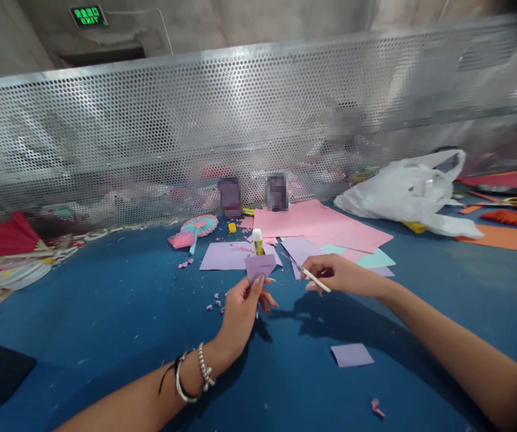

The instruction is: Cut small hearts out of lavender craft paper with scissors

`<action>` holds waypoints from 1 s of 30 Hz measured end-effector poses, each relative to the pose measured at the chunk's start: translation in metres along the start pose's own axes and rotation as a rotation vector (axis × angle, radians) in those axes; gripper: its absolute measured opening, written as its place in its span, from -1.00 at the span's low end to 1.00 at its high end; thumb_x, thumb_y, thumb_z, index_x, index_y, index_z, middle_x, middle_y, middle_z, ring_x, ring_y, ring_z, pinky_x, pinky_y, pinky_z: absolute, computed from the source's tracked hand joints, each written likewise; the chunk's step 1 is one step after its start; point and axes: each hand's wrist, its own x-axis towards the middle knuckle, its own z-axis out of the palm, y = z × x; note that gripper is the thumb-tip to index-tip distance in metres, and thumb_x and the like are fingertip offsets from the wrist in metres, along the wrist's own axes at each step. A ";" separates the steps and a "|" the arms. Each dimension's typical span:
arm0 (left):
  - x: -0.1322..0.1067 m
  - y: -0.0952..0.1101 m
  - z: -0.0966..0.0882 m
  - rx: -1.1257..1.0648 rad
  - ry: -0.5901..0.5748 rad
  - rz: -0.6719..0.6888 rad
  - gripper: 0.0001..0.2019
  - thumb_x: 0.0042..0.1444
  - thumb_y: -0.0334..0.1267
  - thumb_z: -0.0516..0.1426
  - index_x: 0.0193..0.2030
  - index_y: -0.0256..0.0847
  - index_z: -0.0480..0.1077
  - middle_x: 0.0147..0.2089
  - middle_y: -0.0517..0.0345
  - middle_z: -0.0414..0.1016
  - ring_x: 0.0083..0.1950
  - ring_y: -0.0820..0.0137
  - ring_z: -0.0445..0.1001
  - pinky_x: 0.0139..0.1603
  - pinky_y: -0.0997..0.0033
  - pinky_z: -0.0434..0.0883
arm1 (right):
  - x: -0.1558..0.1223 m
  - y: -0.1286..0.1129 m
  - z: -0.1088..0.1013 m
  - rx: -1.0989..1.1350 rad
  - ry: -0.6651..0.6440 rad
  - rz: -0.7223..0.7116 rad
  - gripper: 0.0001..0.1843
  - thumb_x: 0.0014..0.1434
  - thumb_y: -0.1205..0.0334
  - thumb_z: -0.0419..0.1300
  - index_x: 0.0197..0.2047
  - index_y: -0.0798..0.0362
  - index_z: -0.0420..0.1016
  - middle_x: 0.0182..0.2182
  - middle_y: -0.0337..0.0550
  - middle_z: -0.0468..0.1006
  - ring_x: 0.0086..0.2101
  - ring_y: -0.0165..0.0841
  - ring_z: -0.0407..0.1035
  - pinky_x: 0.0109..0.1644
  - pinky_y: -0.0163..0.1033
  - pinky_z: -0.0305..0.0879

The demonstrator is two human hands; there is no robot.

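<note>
My left hand (244, 303) pinches a small piece of purple paper (260, 265) upright between thumb and fingers. In my right hand (330, 273) is a slim white-handled tool (316, 280) with a thin metal tip, pointing left towards the paper but apart from it; its exact kind is unclear. Just beyond the held paper stands a glue stick (257, 240), its lower part hidden. Behind it lies a larger purple sheet (220, 257). A small purple paper rectangle (352, 354) rests on the blue table (150, 324), nearer to me. Small purple curled bits (217, 303) are scattered left of my hands.
Pink sheets (312, 225) lie towards the back. A pink-and-teal paper fan (199, 226) and a yellow cap (232, 228) are left of them. At the right sits a white plastic bag (402, 189). A perforated metal panel (150, 132) borders the table's far side.
</note>
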 end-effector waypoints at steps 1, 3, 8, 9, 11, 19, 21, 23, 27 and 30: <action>0.000 0.000 0.000 -0.004 0.001 -0.007 -0.66 0.17 -0.04 -0.01 -0.29 -0.30 0.39 -0.57 0.20 0.43 -0.57 0.52 0.34 -0.52 0.56 0.26 | 0.000 0.001 -0.001 0.078 -0.045 0.023 -0.73 0.01 0.09 0.21 -0.28 0.12 0.40 -0.56 -0.27 0.41 -0.53 -0.44 0.32 -0.48 -0.38 0.17; 0.000 0.000 0.000 0.001 -0.003 -0.013 -0.66 0.16 -0.04 -0.01 -0.34 -0.30 0.38 -0.59 0.20 0.42 -0.57 0.51 0.34 -0.54 0.57 0.24 | -0.001 0.004 -0.003 0.171 -0.115 0.043 -0.68 -0.02 0.05 0.23 -0.30 0.14 0.44 -0.56 -0.27 0.39 -0.55 -0.46 0.31 -0.51 -0.40 0.15; -0.002 -0.001 0.000 0.084 -0.061 0.004 -0.67 0.14 -0.05 0.03 -0.39 -0.30 0.39 -0.61 0.19 0.43 -0.57 0.49 0.35 -0.50 0.54 0.28 | -0.004 0.006 -0.002 0.232 -0.252 0.018 -0.60 -0.02 -0.02 0.21 -0.30 0.18 0.49 -0.61 -0.25 0.37 -0.60 -0.48 0.28 -0.58 -0.43 0.07; -0.002 -0.001 0.001 0.095 -0.074 0.005 -0.67 0.14 -0.05 0.02 -0.38 -0.30 0.40 -0.61 0.19 0.43 -0.58 0.49 0.34 -0.49 0.54 0.29 | -0.004 0.006 -0.001 0.233 -0.267 0.025 -0.60 -0.02 -0.02 0.21 -0.30 0.19 0.49 -0.62 -0.25 0.37 -0.60 -0.48 0.28 -0.58 -0.43 0.07; -0.002 -0.002 0.001 0.111 -0.102 0.005 -0.66 0.15 -0.04 0.01 -0.35 -0.30 0.41 -0.63 0.18 0.43 -0.59 0.48 0.34 -0.49 0.52 0.30 | -0.004 0.006 0.001 0.228 -0.287 0.047 -0.62 -0.01 -0.01 0.20 -0.33 0.19 0.49 -0.63 -0.25 0.37 -0.62 -0.49 0.27 -0.58 -0.42 0.09; -0.004 -0.002 0.002 0.151 -0.160 -0.013 -0.65 0.15 -0.03 0.01 -0.34 -0.30 0.42 -0.67 0.19 0.43 -0.60 0.44 0.41 -0.47 0.51 0.35 | -0.004 0.007 0.001 0.233 -0.300 0.056 -0.67 0.02 0.05 0.18 -0.34 0.20 0.51 -0.67 -0.27 0.37 -0.64 -0.50 0.26 -0.58 -0.43 0.10; -0.005 -0.001 0.002 0.153 -0.165 -0.017 -0.66 0.14 -0.04 0.02 -0.36 -0.30 0.41 -0.68 0.20 0.42 -0.61 0.43 0.43 -0.47 0.50 0.36 | -0.005 0.005 0.000 0.235 -0.303 0.051 -0.67 0.03 0.06 0.19 -0.34 0.20 0.51 -0.68 -0.27 0.36 -0.64 -0.50 0.25 -0.58 -0.43 0.10; -0.005 0.000 0.003 0.157 -0.168 -0.018 -0.67 0.13 -0.04 0.03 -0.38 -0.30 0.41 -0.69 0.21 0.41 -0.61 0.43 0.43 -0.46 0.50 0.36 | -0.006 0.005 -0.001 0.231 -0.313 0.052 -0.67 0.02 0.06 0.20 -0.34 0.21 0.52 -0.67 -0.28 0.35 -0.64 -0.49 0.26 -0.57 -0.42 0.12; -0.006 0.000 0.002 0.164 -0.169 -0.022 -0.68 0.13 -0.07 0.03 -0.41 -0.30 0.40 -0.69 0.20 0.42 -0.61 0.43 0.43 -0.47 0.51 0.35 | -0.006 0.005 -0.002 0.221 -0.334 0.052 -0.68 0.01 0.08 0.20 -0.34 0.21 0.54 -0.68 -0.28 0.35 -0.65 -0.50 0.25 -0.58 -0.41 0.14; -0.005 -0.002 0.002 0.158 -0.176 -0.022 -0.70 0.13 -0.08 0.04 -0.42 -0.29 0.40 -0.69 0.21 0.42 -0.61 0.45 0.43 -0.47 0.52 0.34 | -0.006 0.007 -0.002 0.224 -0.339 0.053 -0.69 0.00 0.10 0.20 -0.33 0.20 0.54 -0.68 -0.28 0.35 -0.65 -0.50 0.25 -0.59 -0.43 0.12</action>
